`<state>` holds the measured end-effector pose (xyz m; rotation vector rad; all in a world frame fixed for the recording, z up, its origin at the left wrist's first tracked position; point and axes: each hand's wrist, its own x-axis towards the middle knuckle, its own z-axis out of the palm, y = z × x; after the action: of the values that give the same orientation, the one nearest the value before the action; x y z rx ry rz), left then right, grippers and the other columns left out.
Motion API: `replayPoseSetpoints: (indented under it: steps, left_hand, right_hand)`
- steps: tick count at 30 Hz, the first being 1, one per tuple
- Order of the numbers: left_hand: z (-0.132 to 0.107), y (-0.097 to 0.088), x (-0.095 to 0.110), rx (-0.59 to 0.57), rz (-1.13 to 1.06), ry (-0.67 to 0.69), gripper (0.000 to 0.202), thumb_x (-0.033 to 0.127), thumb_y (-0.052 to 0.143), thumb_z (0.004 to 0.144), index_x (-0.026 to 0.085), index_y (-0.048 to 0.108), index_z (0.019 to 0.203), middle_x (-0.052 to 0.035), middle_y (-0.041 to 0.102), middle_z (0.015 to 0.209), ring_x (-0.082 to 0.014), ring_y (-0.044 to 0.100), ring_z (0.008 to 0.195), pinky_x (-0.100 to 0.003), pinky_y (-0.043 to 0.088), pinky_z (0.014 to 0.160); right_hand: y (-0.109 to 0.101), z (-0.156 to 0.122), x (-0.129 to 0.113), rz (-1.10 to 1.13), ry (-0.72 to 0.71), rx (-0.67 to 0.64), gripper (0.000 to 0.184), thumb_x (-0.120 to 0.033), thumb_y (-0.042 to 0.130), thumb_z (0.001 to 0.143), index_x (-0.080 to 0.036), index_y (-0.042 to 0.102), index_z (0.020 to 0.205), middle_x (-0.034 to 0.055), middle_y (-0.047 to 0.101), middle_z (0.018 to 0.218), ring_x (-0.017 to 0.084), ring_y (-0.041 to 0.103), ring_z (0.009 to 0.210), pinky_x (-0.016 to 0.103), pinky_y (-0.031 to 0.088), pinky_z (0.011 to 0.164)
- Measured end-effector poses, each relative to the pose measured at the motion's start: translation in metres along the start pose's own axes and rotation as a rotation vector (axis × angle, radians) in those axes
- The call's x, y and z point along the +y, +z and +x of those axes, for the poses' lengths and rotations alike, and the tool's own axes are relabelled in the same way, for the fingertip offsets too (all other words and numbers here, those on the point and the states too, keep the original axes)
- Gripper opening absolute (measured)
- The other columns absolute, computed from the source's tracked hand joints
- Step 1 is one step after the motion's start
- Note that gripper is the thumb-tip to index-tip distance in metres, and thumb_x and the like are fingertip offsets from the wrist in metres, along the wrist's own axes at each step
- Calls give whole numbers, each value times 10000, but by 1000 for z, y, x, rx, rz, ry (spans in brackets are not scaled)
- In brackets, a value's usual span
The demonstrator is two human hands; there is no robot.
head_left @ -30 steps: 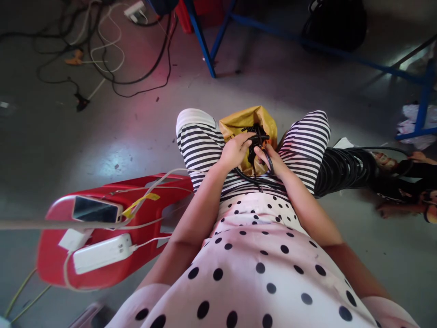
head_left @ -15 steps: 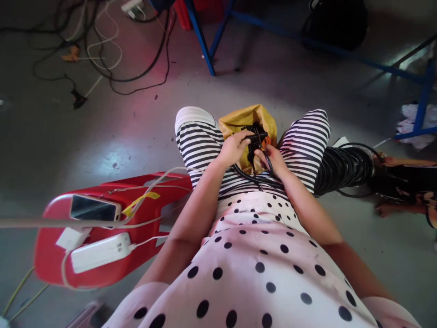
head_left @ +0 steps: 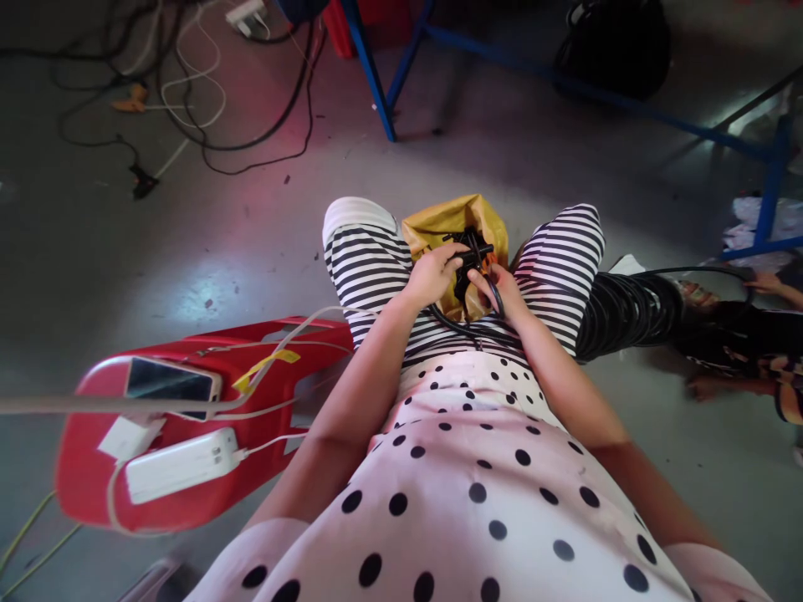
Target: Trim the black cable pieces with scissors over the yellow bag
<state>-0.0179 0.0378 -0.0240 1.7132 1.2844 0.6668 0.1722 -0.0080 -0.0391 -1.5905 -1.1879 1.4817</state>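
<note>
My left hand (head_left: 434,274) is closed on a short end of black corrugated tube (head_left: 482,251), held over the mouth of a yellow bag (head_left: 432,221). My right hand (head_left: 502,293) grips what look like dark-handled scissors (head_left: 498,298); their blades cross the tube close to my left fingertips. Inside the bag lie dark pieces, partly hidden by my hands. A longer black corrugated tube (head_left: 461,329) curves across my lap below both hands.
A red stool (head_left: 251,464) at left carries a phone (head_left: 171,383), a white power bank (head_left: 181,465) and cables. A coil of black tubing (head_left: 627,313) lies right of my knee, beside another person's arms. Blue frame legs (head_left: 370,67) stand ahead; cords (head_left: 217,146) lie on the floor.
My hands stay almost in place over the bag, with the tube tilted slightly differently. At right, the other person's hand has moved further right, drawing out a black strand from the coil.
</note>
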Motion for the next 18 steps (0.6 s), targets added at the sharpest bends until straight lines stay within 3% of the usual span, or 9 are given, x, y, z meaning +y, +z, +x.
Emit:
replayPoseSetpoints:
  steps: [4, 11, 18]
  left_hand:
    - [-2, 1, 0, -54, 15, 22, 343, 176, 545, 983, 200, 748, 1258, -90, 775, 1327, -266, 705, 1243, -416, 515, 1151]
    - [-1, 6, -10, 46, -21, -22, 368, 180, 524, 971, 177, 745, 1265, -91, 774, 1315, -259, 704, 1230, -402, 517, 1152]
    - [3, 12, -16, 71, -39, -52, 320, 184, 535, 964, 205, 741, 1209, -78, 782, 1236, -258, 712, 1168, -414, 522, 1128]
  right_hand:
    - [0, 5, 3, 51, -11, -19, 681, -827, 835, 695, -265, 475, 825, -60, 531, 646, 137, 511, 550, 278, 414, 536]
    - [-1, 7, 10, -104, 19, 7, 725, -868, 816, 654, -269, 421, 760, -70, 483, 562, 134, 485, 456, 266, 351, 443]
    - [2, 6, 7, -50, 25, 30, 736, -848, 855, 621, -282, 399, 738, -69, 465, 506, 140, 456, 438, 272, 325, 412]
